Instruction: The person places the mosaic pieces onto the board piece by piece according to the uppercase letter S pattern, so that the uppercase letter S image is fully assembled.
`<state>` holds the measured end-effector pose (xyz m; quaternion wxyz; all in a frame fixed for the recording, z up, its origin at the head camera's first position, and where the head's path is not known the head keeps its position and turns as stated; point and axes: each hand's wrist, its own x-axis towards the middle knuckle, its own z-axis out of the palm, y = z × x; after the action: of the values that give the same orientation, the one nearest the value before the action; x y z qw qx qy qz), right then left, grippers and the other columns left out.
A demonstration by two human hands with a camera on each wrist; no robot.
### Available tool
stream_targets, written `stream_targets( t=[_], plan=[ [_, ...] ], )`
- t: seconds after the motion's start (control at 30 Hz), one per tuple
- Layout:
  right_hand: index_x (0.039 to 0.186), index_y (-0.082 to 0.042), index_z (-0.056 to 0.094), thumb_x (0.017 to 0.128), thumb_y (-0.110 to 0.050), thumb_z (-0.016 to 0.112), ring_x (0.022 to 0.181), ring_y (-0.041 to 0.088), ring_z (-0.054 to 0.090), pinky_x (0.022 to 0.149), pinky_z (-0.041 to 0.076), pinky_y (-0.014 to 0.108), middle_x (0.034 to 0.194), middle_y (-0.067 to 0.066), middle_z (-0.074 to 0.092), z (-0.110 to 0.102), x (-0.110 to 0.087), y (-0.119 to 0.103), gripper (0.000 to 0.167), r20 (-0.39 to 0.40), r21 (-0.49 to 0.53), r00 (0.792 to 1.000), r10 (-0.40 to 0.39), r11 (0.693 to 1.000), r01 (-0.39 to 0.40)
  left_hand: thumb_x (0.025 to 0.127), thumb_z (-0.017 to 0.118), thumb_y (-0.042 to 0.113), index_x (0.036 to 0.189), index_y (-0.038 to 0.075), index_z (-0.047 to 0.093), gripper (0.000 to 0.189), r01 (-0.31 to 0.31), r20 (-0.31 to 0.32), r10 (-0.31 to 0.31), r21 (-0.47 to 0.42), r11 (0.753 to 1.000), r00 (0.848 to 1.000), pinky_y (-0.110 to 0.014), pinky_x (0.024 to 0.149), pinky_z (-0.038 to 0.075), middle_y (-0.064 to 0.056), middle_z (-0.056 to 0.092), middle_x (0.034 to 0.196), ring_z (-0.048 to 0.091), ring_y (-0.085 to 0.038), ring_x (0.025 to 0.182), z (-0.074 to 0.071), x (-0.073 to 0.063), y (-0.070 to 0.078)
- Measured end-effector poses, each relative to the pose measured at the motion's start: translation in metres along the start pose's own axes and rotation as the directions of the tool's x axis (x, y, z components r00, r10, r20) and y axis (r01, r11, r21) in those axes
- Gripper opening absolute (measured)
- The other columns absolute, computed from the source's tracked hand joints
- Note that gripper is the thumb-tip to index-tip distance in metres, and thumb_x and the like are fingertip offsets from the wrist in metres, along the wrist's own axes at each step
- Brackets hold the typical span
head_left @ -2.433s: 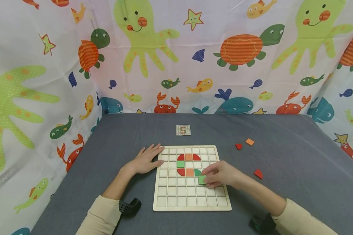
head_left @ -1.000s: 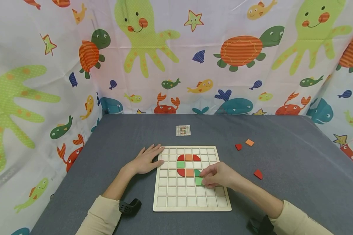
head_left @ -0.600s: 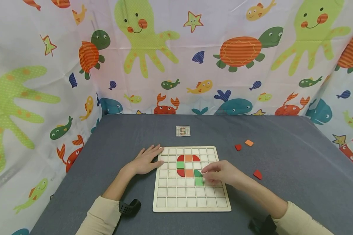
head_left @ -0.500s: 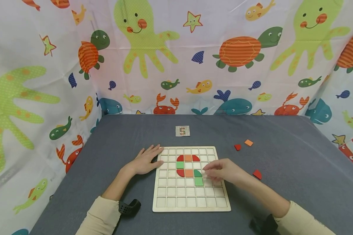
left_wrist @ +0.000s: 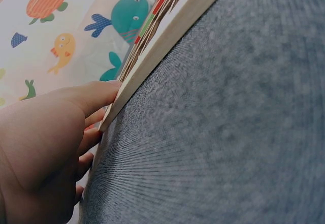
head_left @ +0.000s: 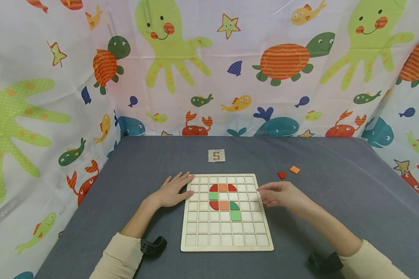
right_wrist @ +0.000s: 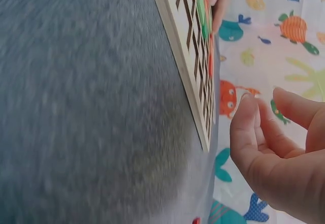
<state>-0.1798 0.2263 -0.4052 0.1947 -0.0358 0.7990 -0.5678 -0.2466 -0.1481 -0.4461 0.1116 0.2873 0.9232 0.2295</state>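
Note:
A pale wooden grid board (head_left: 208, 240) lies on the grey cloth. My left hand (head_left: 174, 192) rests at its upper left edge, fingers spread and thumb on the rim; the left wrist view shows the thumb (left_wrist: 99, 94) against the board's side. Set in the cells are red quarter-rounds, orange squares (head_left: 224, 205), a green square (head_left: 213, 196), a dark green quarter-round (head_left: 234, 205) and, below that, another green square (head_left: 235, 215). Beside the board's right edge hovers my right hand (head_left: 279, 194), holding nothing; its fingers are loosely bent, with thumb and fingertips apart in the right wrist view.
Behind the board lies a small card (head_left: 216, 155) printed with an S on a grid. A loose red piece (head_left: 281, 175) and an orange square (head_left: 295, 169) lie right of it. A sea-animal curtain (head_left: 230, 112) surrounds the table (head_left: 153, 155).
The right hand has set the green square in the cell under the dark green quarter-round, let go and moved right, off the board. Its arm now hides the loose red quarter-round. The left hand stays put.

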Motion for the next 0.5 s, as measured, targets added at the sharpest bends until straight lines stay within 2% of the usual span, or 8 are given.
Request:
stream_targets(
  t=[0.33, 0.5],
  plan=[
    [0.127, 0.009, 0.055, 0.093, -0.027, 0.064, 0.101, 0.028, 0.061, 0.084, 0.051, 0.032, 0.12, 0.02, 0.06, -0.027, -0.007, 0.011, 0.051, -0.058, -0.01, 0.998, 0.025, 1.0, -0.026, 0.099, 0.051, 0.037, 0.15, 0.007, 0.029, 0.063, -0.004, 0.004, 0.004, -0.005, 1.0, 1.0, -0.06, 0.108, 0.004, -0.016, 0.023, 0.154, 0.011, -0.037, 0.142, 0.0, 0.0, -0.001],
    [0.129, 0.008, 0.054, 0.094, -0.029, 0.063, 0.104, 0.027, 0.061, 0.085, 0.051, 0.031, 0.125, 0.02, 0.058, -0.038, -0.011, 0.016, 0.052, -0.073, -0.02, 0.996, 0.049, 0.999, -0.05, 0.099, 0.051, 0.037, 0.15, 0.006, 0.03, 0.063, 0.001, 0.005, -0.001, -0.008, 1.0, 1.0, -0.061, 0.108, 0.003, -0.016, 0.023, 0.154, 0.01, -0.037, 0.142, -0.001, 0.0, 0.001]
  ],
)
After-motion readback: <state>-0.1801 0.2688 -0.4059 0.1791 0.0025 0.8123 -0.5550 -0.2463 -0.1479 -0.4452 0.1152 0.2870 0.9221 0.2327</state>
